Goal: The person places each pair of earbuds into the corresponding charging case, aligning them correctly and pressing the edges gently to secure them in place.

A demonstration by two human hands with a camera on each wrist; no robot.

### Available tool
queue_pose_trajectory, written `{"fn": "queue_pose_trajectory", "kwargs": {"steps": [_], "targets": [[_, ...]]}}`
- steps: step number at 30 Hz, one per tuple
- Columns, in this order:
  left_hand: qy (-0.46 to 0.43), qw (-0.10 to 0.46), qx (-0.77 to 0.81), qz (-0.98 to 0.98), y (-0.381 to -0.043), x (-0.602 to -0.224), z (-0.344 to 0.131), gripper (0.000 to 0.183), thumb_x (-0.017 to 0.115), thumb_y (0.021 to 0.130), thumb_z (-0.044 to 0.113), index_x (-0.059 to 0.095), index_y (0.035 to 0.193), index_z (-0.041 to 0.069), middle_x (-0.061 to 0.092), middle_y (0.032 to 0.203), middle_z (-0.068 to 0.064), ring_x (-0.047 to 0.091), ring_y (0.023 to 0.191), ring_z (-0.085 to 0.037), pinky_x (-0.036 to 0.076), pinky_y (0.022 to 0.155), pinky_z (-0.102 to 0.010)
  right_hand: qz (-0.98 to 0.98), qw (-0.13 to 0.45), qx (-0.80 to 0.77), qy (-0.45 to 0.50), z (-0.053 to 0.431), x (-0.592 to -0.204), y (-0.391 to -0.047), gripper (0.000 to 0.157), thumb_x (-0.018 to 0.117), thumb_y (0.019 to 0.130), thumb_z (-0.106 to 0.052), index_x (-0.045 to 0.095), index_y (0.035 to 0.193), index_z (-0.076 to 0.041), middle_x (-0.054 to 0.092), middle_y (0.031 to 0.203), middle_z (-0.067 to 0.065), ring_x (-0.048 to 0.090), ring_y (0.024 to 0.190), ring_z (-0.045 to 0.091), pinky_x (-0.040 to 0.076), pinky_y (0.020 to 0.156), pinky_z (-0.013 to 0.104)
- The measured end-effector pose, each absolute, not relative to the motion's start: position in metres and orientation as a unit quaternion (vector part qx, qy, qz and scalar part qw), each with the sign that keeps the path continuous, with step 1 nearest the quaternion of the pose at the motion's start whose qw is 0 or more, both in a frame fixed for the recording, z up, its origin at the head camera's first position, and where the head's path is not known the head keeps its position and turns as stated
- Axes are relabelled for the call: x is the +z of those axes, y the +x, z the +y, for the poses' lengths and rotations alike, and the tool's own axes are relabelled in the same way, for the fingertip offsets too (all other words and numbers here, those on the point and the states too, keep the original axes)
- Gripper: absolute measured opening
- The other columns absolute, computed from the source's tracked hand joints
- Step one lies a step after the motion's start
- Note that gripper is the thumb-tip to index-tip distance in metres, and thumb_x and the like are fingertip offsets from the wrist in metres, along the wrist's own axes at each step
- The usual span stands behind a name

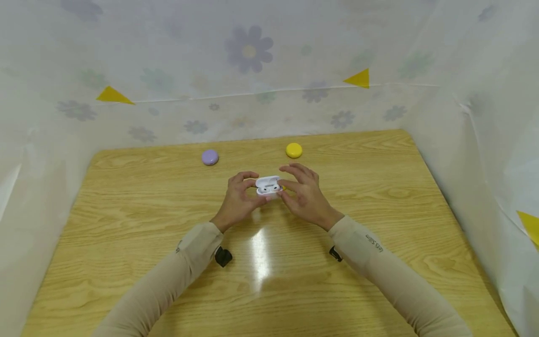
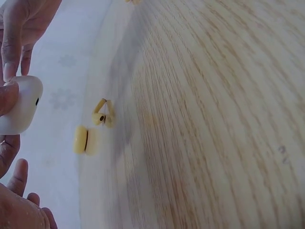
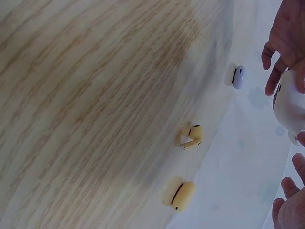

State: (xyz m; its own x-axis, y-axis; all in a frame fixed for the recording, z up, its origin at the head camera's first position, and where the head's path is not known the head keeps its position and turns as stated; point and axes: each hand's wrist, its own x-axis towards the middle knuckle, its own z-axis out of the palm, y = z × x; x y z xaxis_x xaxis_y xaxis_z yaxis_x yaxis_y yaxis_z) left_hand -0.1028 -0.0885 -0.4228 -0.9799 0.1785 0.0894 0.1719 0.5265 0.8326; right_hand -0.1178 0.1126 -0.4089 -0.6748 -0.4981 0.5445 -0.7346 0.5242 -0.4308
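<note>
A white earbud case [image 1: 269,193] is held up above the table with its lid [image 1: 267,180] raised. Two white earbuds with dark spots sit inside it. My left hand [image 1: 240,199] grips the left end between thumb and fingers. At the right end, the thumb and index finger of my right hand [image 1: 307,199] pinch the case, other fingers spread. Both wrist views catch the rounded white shell [image 2: 24,107] from below. On the table beyond lies a small yellow earbud [image 3: 192,138]; the case and right hand mostly hide it in the head view.
A lavender round case [image 1: 210,157] lies at the back left of the wooden table [image 1: 126,224]. A yellow round case [image 1: 294,150] lies at the back, right of centre. White flower-patterned sheeting [image 1: 177,56] hangs behind and at both sides, with yellow triangles [image 1: 359,79] on it.
</note>
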Motion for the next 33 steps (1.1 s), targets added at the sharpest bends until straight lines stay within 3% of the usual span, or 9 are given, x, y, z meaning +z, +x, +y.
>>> {"fn": "queue_pose_trajectory", "kwargs": {"steps": [5,9,11,17,33], "targets": [[0.101,0.003,0.48,0.872,-0.104,-0.424,-0.088,0.029,0.075,0.069,0.027,0.067,0.087,0.005,0.051,0.12,-0.009,0.035,0.119,-0.028,0.023,0.102,-0.048,-0.85,0.178,0.329,0.37,0.113,-0.406,-0.121,0.042,0.071,0.073,-0.02,0.06,0.11,-0.003,0.053,0.123,0.015,0.042,0.12,0.032,0.028,0.095,0.053],[0.102,0.007,0.479,0.872,-0.104,-0.423,-0.088,0.03,0.075,0.07,0.027,0.066,0.089,0.007,0.05,0.12,-0.006,0.035,0.12,-0.028,0.023,0.103,-0.048,-0.881,0.124,0.276,0.362,0.114,-0.401,-0.127,0.071,0.071,0.072,-0.037,0.043,0.129,-0.004,0.038,0.138,0.014,0.031,0.128,0.033,0.027,0.095,0.054],[0.103,0.009,0.478,0.872,-0.104,-0.423,-0.087,0.03,0.075,0.07,0.026,0.066,0.09,0.007,0.05,0.12,-0.005,0.035,0.12,-0.027,0.022,0.104,-0.048,-0.894,0.09,0.254,0.359,0.114,-0.4,-0.129,0.077,0.069,0.072,-0.043,0.039,0.133,-0.006,0.031,0.142,0.012,0.025,0.131,0.034,0.025,0.097,0.055],[0.103,0.014,0.471,0.876,-0.105,-0.422,-0.089,0.028,0.074,0.069,0.022,0.066,0.09,0.006,0.051,0.12,-0.006,0.036,0.119,-0.028,0.022,0.104,-0.048,-0.898,0.05,0.242,0.365,0.117,-0.4,-0.131,0.061,0.066,0.077,-0.038,0.048,0.127,-0.008,0.03,0.143,0.012,0.024,0.132,0.035,0.022,0.098,0.057],[0.113,0.01,0.461,0.88,-0.106,-0.424,-0.089,0.032,0.075,0.07,0.025,0.067,0.093,0.005,0.052,0.118,-0.006,0.039,0.117,-0.025,0.021,0.104,-0.047,-0.878,0.11,0.261,0.387,0.117,-0.407,-0.131,0.052,0.069,0.076,-0.028,0.055,0.121,-0.007,0.043,0.136,0.013,0.033,0.127,0.032,0.027,0.095,0.055]]}}
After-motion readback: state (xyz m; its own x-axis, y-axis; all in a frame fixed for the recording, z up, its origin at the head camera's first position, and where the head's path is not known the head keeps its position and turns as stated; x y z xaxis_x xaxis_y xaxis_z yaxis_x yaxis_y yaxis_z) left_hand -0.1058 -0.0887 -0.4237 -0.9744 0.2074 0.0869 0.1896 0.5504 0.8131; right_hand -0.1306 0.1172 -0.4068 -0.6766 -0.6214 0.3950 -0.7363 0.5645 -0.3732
